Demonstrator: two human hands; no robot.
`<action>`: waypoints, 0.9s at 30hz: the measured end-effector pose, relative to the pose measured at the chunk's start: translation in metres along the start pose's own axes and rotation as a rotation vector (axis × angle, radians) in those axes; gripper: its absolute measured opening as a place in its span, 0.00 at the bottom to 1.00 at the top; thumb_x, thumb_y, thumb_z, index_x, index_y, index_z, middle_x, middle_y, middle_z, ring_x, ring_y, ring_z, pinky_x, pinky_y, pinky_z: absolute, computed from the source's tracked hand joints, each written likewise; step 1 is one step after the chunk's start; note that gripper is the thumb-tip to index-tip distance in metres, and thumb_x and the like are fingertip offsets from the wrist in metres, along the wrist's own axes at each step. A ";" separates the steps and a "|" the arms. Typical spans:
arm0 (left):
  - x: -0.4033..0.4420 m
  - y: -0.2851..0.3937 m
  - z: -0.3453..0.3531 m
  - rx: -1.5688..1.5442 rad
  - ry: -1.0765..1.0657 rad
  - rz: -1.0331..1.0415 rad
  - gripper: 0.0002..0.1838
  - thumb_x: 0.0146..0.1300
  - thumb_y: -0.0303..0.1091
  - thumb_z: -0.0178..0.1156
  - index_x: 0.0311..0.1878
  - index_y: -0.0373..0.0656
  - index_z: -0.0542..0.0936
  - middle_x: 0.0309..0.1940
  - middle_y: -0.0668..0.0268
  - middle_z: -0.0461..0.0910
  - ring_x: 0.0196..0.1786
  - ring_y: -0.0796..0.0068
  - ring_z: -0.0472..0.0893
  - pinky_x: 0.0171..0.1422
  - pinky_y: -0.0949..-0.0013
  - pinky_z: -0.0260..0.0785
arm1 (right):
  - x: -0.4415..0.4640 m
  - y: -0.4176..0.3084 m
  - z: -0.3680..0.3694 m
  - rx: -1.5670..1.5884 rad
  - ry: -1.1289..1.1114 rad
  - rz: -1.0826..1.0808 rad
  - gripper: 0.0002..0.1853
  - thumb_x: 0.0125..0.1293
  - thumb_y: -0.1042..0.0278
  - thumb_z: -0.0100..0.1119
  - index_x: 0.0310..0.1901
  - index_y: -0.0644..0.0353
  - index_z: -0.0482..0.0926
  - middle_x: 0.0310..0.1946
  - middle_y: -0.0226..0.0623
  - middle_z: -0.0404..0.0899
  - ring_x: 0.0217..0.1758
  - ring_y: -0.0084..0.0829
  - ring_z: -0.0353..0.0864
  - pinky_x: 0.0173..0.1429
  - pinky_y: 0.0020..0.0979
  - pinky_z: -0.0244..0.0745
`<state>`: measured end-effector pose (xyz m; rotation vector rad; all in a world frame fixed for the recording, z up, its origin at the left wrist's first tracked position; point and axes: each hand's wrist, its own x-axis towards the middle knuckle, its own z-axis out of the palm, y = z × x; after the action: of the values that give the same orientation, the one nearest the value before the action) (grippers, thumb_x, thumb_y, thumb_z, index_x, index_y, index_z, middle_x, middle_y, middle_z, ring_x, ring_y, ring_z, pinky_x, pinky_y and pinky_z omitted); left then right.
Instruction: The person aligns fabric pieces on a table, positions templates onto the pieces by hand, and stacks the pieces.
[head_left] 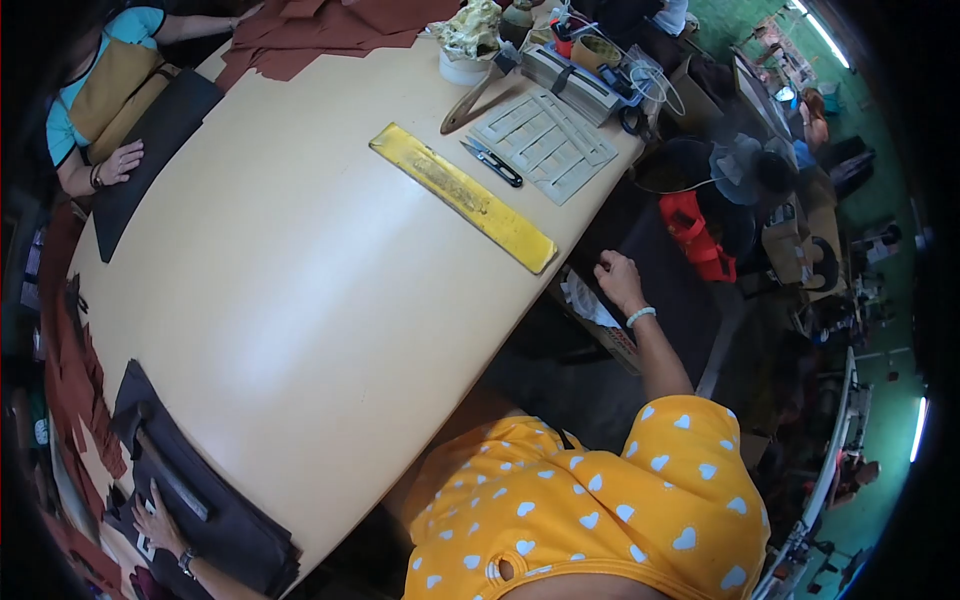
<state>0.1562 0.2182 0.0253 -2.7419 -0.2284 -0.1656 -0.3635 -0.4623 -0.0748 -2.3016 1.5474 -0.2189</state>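
Note:
At the lower left, my left hand [157, 522] lies with fingers spread on a stack of dark sheets [235, 540]. A hammer [172, 470] rests on that stack, just beyond my fingers. A small white item beside my palm is too unclear to name. My right hand [622, 280] is off the table's near edge, its fingers curled in and nothing seen in them. Nearest to it on the table is a long yellow bar [463, 197] with a worn, stained face. Black-handled thread snips [492, 163] lie beyond the bar, beside a grey slotted template [543, 146].
A brush [468, 105] leans by a white glue-crusted pot [466, 68]. A tool box [572, 82] stands at the table corner. Reddish-brown sheets [320, 38] cover the far end. Across the table [290, 270], another person's hand [122, 162] touches a dark panel [160, 150].

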 end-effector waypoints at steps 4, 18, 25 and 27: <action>0.013 -0.011 0.016 0.118 0.005 0.072 0.33 0.64 0.64 0.37 0.67 0.58 0.64 0.69 0.65 0.60 0.70 0.59 0.57 0.72 0.45 0.45 | 0.006 -0.010 0.016 -0.031 0.162 -0.069 0.10 0.54 0.70 0.53 0.35 0.64 0.79 0.38 0.52 0.78 0.44 0.53 0.77 0.49 0.47 0.72; 0.024 -0.016 0.021 0.375 -0.092 0.110 0.30 0.65 0.49 0.47 0.70 0.77 0.53 0.69 0.68 0.59 0.69 0.58 0.60 0.70 0.45 0.52 | 0.035 0.046 0.000 1.535 0.072 0.443 0.06 0.58 0.73 0.63 0.37 0.61 0.81 0.34 0.32 0.82 0.37 0.22 0.81 0.45 0.22 0.76; 0.031 -0.040 0.045 0.506 0.024 0.350 0.39 0.62 0.26 0.47 0.70 0.80 0.50 0.67 0.65 0.61 0.67 0.58 0.63 0.68 0.48 0.58 | 0.038 0.037 0.002 1.519 -0.005 0.512 0.08 0.56 0.72 0.65 0.38 0.61 0.81 0.35 0.32 0.83 0.39 0.23 0.81 0.47 0.22 0.75; 0.038 -0.046 0.050 0.571 0.055 0.396 0.41 0.61 0.22 0.44 0.70 0.81 0.49 0.68 0.65 0.60 0.67 0.58 0.63 0.68 0.49 0.58 | 0.039 0.040 0.008 1.468 0.006 0.544 0.09 0.56 0.70 0.66 0.39 0.60 0.81 0.35 0.31 0.82 0.39 0.23 0.81 0.49 0.22 0.73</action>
<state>0.1892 0.2843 0.0011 -2.1552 0.2500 -0.0536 -0.3809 -0.5099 -0.0997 -0.7281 1.2038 -0.8417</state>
